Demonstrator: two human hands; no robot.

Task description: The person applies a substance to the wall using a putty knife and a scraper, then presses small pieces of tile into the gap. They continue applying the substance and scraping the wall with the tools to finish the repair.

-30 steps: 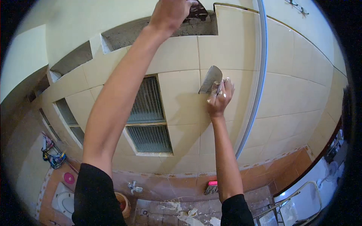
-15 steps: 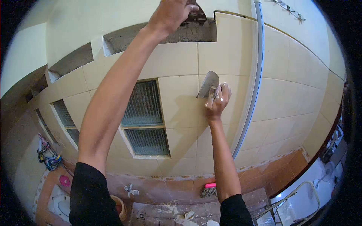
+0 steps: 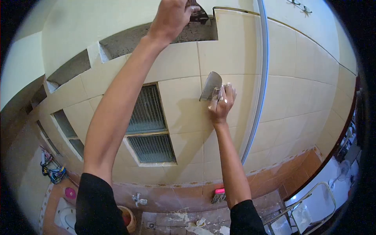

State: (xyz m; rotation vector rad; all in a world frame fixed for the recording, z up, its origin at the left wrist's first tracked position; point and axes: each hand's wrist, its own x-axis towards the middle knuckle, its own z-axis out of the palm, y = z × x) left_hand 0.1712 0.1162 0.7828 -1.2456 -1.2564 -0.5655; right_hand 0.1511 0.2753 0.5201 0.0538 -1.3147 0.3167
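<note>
My left hand (image 3: 169, 19) is raised at the top of the view, closed on a dark putty knife (image 3: 200, 16). That blade is in front of the rough grey recess (image 3: 156, 33) high in the wall, near its right end. Lower down, my right hand (image 3: 222, 102) grips a second putty knife with a broad metal blade (image 3: 211, 85). Its blade is close to a vertical joint in the cream tiled wall (image 3: 182, 102); whether it touches cannot be made out. Whitish paste smears the right fingers and the base of this blade.
Ribbed glass panes (image 3: 150, 147) sit left of my right hand. A pale vertical pipe (image 3: 263, 70) runs to its right. Below are a tap (image 3: 138, 199), a pink-topped brush (image 3: 219, 195), a splattered floor (image 3: 176, 217), a toilet (image 3: 66, 215) and a metal-framed chair (image 3: 303, 215).
The wall and both hands have shifted slightly left in the view as the camera turned. Each hand keeps its putty knife, in nearly the same spot against the wall.
</note>
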